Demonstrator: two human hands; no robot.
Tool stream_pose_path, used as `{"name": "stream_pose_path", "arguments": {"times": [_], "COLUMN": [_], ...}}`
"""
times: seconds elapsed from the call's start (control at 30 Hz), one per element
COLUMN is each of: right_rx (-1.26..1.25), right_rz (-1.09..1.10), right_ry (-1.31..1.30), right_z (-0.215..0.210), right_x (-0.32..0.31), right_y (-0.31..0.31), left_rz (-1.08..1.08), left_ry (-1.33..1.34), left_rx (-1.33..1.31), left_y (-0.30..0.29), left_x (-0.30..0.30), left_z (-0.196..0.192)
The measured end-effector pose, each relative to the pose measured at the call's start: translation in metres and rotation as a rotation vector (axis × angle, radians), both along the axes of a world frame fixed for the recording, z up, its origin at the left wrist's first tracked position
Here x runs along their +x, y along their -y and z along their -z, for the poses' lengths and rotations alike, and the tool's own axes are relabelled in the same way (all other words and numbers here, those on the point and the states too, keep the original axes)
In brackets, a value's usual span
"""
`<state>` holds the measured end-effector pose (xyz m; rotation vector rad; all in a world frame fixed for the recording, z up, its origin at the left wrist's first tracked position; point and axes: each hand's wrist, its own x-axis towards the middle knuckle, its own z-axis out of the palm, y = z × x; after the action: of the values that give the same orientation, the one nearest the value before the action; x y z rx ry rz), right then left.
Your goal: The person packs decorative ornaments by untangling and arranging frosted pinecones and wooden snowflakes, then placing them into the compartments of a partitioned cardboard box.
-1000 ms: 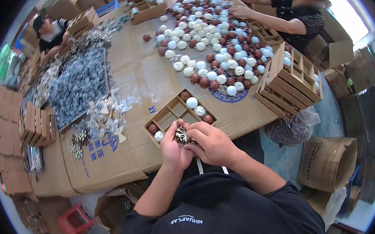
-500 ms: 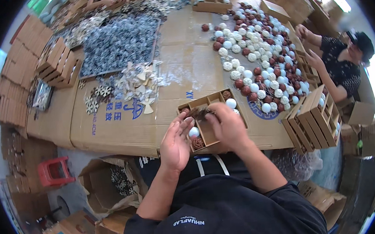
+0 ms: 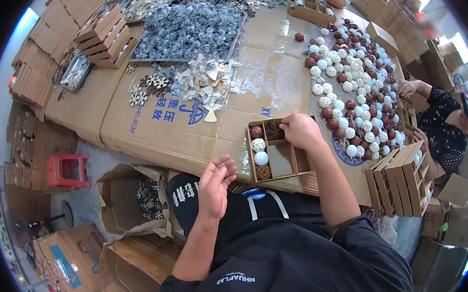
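Small wooden box (image 3: 281,154) with little compartments, lying at the near edge of the cardboard-covered worktop (image 3: 189,122). Four balls (image 3: 259,151) in a row down the box's left side: dark red, speckled white, plain white, brown woven. Right hand (image 3: 301,131) resting on the box's far right corner, fingers curled down; cannot tell if pinching anything. Left hand (image 3: 215,186) left of the box, off it, palm up, fingers loosely spread, holding nothing. Big pile of white and red balls (image 3: 357,83) right of the box. Wooden star shapes (image 3: 200,86) beyond the box.
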<state>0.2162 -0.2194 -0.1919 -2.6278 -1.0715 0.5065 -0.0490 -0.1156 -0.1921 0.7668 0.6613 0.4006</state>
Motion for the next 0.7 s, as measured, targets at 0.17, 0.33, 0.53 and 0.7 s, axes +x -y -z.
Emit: {"name": "stream_pose_path", "arguments": {"times": [0.17,0.33,0.53,0.7], "right_rx": [-0.112,-0.277,-0.226,-0.167], "right_rz": [-0.085,-0.127,-0.142,-0.033], "right_ry": [-0.133,-0.052,0.002,0.018], "right_z": [-0.008,-0.012,-0.019,-0.007], "right_x": [0.014,0.002,-0.013,-0.016], "right_y": [-0.004,-0.015,-0.011,-0.017], "left_rz": [0.218,0.326,0.359,0.465], "left_ry": [-0.253,-0.386,-0.327,-0.203], "left_rx": [0.556,1.229,1.443,1.79], "left_y": [0.013,0.022,0.01,-0.004], "left_x": [0.015,0.039,0.065,0.102], "left_z": [0.015,0.009,0.013,0.005]}}
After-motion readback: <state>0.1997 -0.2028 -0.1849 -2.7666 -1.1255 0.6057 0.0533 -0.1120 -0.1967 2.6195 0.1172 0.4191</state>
